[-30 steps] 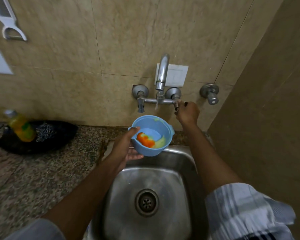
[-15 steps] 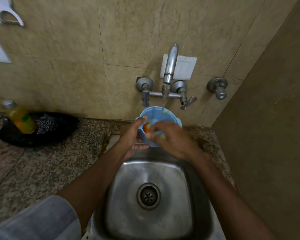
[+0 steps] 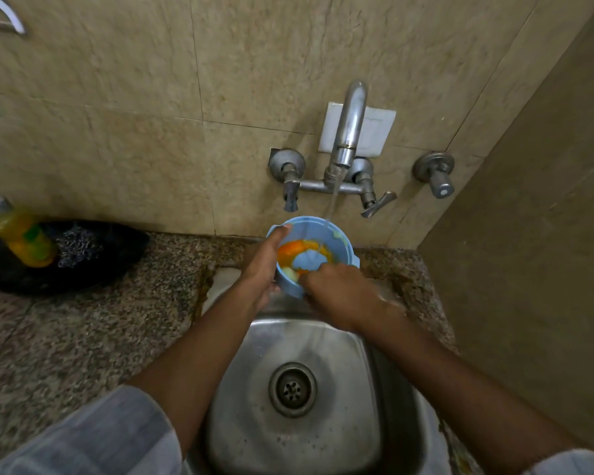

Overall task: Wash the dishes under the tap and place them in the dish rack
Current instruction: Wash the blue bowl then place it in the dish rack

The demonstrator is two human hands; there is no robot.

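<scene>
A small blue plastic bowl (image 3: 336,236) with orange and pale green residue inside is held over the back of the steel sink (image 3: 374,389). Water runs from the wall tap (image 3: 348,132) into the bowl. My left hand (image 3: 263,265) grips the bowl's left side, thumb over the rim. My right hand (image 3: 343,293) is at the bowl's near rim with its fingers reaching inside; the fingertips are hidden. No dish rack is in view.
A black dish (image 3: 93,265) on the granite counter (image 3: 83,330) at left holds a steel scrubber (image 3: 79,245) and a yellow soap bottle (image 3: 21,234). A separate valve (image 3: 438,176) sits on the wall right of the tap. A beige wall closes the right side.
My right hand left the tap's right handle and came down to the bowl. Water now runs into the bowl and spreads the orange residue. The bowl stays under the spout.
</scene>
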